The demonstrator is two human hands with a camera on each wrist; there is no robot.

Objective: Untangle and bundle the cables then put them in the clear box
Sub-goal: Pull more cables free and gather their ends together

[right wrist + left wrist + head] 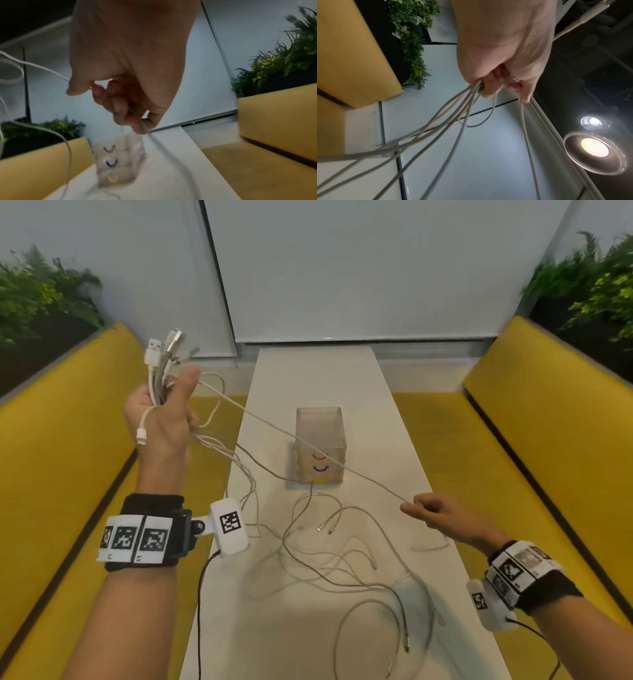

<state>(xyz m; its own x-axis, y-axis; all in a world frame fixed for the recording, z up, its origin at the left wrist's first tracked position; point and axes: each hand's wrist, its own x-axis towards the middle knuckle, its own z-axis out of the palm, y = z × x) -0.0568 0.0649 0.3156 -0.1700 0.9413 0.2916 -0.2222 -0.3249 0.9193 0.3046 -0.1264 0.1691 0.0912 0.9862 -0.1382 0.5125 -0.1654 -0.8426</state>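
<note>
- The left hand clenches the gathered cable ends; the right hand pinches one taut cable.
- That cable crosses the clear box, mid-bench, and could topple it.

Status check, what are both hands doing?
Left hand grips cable ends. Right hand pinches one cable, stretched taut. Clear box empty. Tangle remains on table.

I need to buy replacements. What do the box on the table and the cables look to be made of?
Box: probably clear, slightly frosted plastic; the table shows through its walls.
Cables: seemingly smooth white rubbery sheathing, since they lie in loose curls; the plugs held in the left hand look like white plastic with metal tips.
</note>
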